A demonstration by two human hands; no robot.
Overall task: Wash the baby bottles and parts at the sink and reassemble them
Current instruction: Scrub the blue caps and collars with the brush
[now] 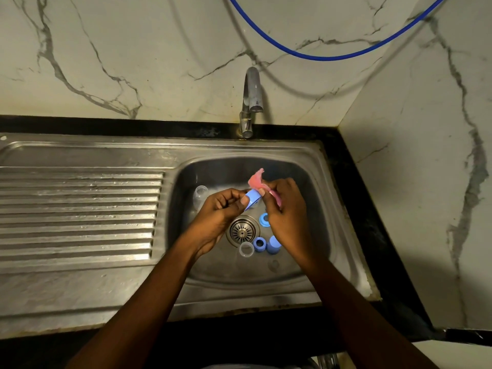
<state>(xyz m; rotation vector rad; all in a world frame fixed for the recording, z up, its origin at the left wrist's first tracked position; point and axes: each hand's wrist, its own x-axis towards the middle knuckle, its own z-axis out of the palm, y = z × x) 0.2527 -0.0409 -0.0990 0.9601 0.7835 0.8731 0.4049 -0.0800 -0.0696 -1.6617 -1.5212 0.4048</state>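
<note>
far left in the sink basin (186, 262), one clear bottle (200, 195), just beside the left hand (221, 211). left hand curled, pinching one held blue ring (252, 199) between thumb and fingers, above the single drain (242, 230). right of that, against the ring, one pink scrubber (256, 181), gripped in the right hand (286, 209). on the basin floor below both hands, one clear cap (246, 249), then three more blue parts: blue collar (259, 244), loose blue ring (264, 219) partly hidden by the right hand, blue cap (273, 246).
</note>
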